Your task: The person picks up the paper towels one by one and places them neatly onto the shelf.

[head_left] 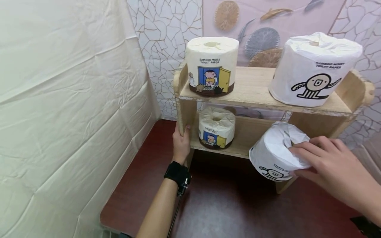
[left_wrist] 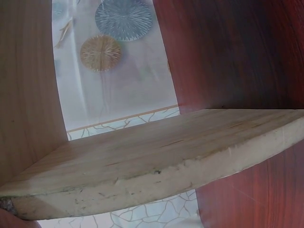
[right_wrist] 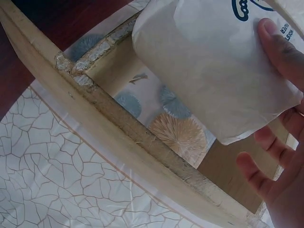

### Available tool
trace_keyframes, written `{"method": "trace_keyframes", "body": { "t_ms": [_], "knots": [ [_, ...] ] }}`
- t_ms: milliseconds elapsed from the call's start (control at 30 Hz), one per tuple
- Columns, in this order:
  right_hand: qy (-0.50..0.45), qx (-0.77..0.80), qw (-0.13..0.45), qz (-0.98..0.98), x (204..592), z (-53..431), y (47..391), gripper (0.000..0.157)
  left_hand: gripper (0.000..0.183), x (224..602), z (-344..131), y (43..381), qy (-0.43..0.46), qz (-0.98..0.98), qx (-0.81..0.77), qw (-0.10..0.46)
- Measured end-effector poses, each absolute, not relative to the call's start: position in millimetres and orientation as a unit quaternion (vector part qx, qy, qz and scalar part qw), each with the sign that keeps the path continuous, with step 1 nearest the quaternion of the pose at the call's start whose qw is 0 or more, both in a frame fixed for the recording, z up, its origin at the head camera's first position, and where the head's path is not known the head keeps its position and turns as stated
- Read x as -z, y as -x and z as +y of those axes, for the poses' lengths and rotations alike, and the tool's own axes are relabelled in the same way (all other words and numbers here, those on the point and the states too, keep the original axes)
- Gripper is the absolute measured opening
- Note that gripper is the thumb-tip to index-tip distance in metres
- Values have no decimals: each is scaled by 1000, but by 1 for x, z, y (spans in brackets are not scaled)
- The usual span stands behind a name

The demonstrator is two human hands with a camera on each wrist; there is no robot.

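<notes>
In the head view, my right hand (head_left: 330,162) grips a white-wrapped toilet paper roll (head_left: 275,148) at the lower right of a small wooden shelf (head_left: 256,79). That roll tilts and sticks out past the lower board's front edge. The right wrist view shows the thumb (right_wrist: 280,50) pressed on the wrapper of the same roll (right_wrist: 209,80). My left hand (head_left: 181,143) holds the shelf's left side panel, thumb on the inner face. Close to it, a cream toilet paper roll (head_left: 216,129) stands upright on the lower board.
On the top board stand another cream roll (head_left: 212,67) at left and a larger-looking white roll (head_left: 312,71) at right. The shelf rests on a dark red table (head_left: 140,178). Cream cloth (head_left: 74,99) hangs at the left, patterned cloth (head_left: 169,39) behind.
</notes>
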State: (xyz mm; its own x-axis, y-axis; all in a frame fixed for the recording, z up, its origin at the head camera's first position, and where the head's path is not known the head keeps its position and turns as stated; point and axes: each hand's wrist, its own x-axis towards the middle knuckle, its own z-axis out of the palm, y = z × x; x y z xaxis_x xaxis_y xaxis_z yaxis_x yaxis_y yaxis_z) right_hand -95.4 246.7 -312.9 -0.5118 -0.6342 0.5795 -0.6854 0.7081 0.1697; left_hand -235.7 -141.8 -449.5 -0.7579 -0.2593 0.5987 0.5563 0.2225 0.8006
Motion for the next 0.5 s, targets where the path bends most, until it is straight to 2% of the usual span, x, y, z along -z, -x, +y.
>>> {"method": "trace_keyframes", "body": {
  "t_ms": [500],
  "knots": [
    [-346,-45,327,-878,303,236,103,92,47,450,-141,235,104,-702,629,317]
  ]
}}
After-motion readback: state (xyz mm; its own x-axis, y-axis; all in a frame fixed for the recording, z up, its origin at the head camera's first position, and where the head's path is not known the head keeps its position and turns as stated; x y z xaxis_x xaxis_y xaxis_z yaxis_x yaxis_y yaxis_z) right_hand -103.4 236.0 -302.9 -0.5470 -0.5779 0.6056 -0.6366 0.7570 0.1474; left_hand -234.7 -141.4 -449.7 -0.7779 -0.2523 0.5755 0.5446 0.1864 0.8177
